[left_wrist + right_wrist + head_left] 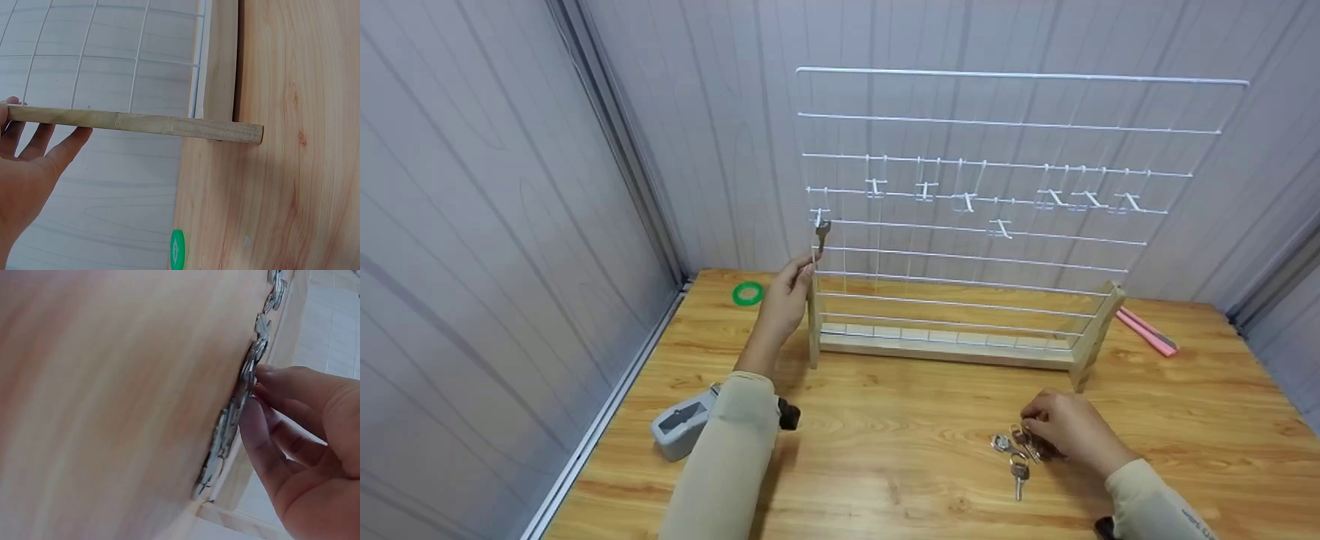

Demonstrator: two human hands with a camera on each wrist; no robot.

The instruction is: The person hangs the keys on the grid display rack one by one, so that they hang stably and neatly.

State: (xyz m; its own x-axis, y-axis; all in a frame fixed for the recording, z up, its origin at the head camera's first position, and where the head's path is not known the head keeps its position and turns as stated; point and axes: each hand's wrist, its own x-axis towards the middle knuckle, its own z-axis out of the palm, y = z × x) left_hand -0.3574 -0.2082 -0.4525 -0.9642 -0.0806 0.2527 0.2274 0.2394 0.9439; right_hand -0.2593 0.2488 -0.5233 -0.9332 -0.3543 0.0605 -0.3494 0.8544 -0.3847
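A white wire grid rack [952, 349] with wooden side posts stands on the table. My left hand [786, 296] holds its left post [135, 122], with several fingers [67, 147] against the wood in the left wrist view. Just above that hand, a key [823, 232] hangs from the leftmost white hook [818, 216]. At the front right, my right hand [1069, 426] reaches into a small pile of keys [1019, 472] on rings. Thumb and fingertips pinch a key at the pile's edge [246, 382]; which one is partly hidden.
Several more white hooks [925, 190] sit along the grid's wires. A green tape roll [748, 293] lies back left, and a grey tape dispenser [682, 429] is beside my left forearm. A pink, narrow item [1151, 336] lies right of the rack. Panelled walls [720, 112] enclose the table.
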